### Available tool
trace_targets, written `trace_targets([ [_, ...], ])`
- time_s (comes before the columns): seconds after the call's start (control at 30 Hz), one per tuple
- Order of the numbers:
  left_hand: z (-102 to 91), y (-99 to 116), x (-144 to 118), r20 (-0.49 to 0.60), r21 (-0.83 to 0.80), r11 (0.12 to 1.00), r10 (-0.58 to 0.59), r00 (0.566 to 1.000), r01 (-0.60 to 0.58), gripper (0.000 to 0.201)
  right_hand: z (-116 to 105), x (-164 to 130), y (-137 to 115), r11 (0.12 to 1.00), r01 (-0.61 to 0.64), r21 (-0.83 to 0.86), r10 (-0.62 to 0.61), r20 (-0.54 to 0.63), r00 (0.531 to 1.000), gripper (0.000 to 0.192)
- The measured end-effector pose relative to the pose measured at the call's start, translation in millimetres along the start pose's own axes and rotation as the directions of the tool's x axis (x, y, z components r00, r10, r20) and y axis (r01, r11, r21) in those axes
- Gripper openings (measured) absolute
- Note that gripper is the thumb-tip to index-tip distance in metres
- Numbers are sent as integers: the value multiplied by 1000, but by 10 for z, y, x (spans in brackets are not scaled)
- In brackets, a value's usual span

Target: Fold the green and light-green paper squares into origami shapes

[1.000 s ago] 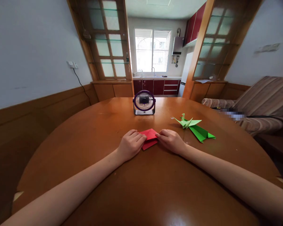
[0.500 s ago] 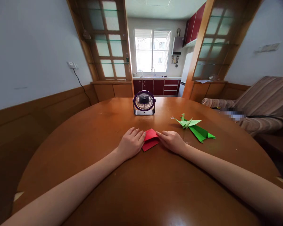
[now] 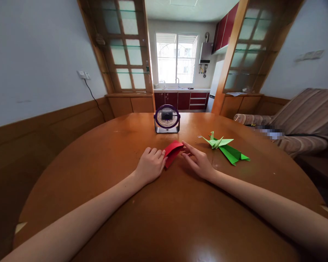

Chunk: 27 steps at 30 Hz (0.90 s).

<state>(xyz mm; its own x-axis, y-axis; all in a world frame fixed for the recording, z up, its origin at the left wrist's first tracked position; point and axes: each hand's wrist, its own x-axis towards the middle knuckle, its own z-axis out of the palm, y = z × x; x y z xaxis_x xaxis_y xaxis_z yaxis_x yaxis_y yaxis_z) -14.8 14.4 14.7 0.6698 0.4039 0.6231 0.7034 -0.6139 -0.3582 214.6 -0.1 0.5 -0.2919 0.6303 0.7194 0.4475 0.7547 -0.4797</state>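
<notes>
Watching through the head camera, I see the red paper near the middle of the frame, just below the fan, and its pose has changed: half a second ago it lay flatter between the hands, and now it is tipped up and bowed, with a dark gap showing under its upper layer. My left hand has its fingers closed on the paper's left edge; the thumb side looks pinched, though I can't make out exactly which layers it holds. My right hand has loosened into a wide pose, index finger reaching to the paper's upper right corner and seemingly touching it, thumb well below and apart. I take this to mean the folding is between presses, with the layers parted rather than creased down. The green paper bird, right of centre on the table, hasn't moved.
</notes>
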Motion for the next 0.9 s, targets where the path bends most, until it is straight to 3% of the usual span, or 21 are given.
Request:
trace_targets([
  [0.1, 30, -3, -4, -35, -215, 965, -163, 986, 152, 39, 33, -12, -81, 994, 16, 112, -22, 53, 998, 65],
  [0.17, 64, 6, -5, -8, -446, 840, -350, 937, 310, 41, 46, -16, -116, 991, 32, 133, -45, 93, 995, 70],
  [0.27, 143, 35, -3, 184, -774, 429, -551, 814, 466, 44, 49, -15, -123, 995, 60, 78, -70, 140, 988, 69],
  [0.37, 224, 72, -1, 374, -887, 21, -551, 746, 460, 37, 42, -3, -91, 996, 87, 20, -89, 143, 986, 65],
  [0.43, 248, 100, 0, 448, -883, -134, -523, 725, 449, 44, 43, 5, -65, 996, 87, -2, -86, 140, 986, 63],
  [0.5, 235, 130, 2, 506, -858, -196, -475, 720, 475, 67, 51, 8, -39, 997, 71, -18, -68, 148, 987, 62],
  [0.57, 188, 157, 5, 528, -845, -178, -421, 737, 504, 73, 61, 5, -14, 999, 43, -31, -37, 151, 988, 60],
  [0.63, 116, 170, 6, 508, -847, -59, -381, 773, 528, 57, 68, -1, 10, 999, 5, -43, 2, 147, 989, 59],
  [0.7, 34, 157, 3, 470, -809, 185, -366, 803, 557, 32, 66, -7, 27, 998, -26, -53, 34, 165, 986, 61],
  [0.8, -61, 81, -14, 374, -601, 600, -373, 849, 528, 44, 48, -6, 30, 998, -34, -48, 45, 249, 968, 65],
  [0.83, -76, 46, -22, 309, -544, 688, -368, 877, 481, 44, 39, -3, 25, 999, -32, -39, 41, 275, 961, 65],
  [0.9, -75, -25, -42, 172, -505, 782, -324, 930, 365, 34, 24, 6, 12, 999, -33, -22, 38, 306, 951, 64],
])
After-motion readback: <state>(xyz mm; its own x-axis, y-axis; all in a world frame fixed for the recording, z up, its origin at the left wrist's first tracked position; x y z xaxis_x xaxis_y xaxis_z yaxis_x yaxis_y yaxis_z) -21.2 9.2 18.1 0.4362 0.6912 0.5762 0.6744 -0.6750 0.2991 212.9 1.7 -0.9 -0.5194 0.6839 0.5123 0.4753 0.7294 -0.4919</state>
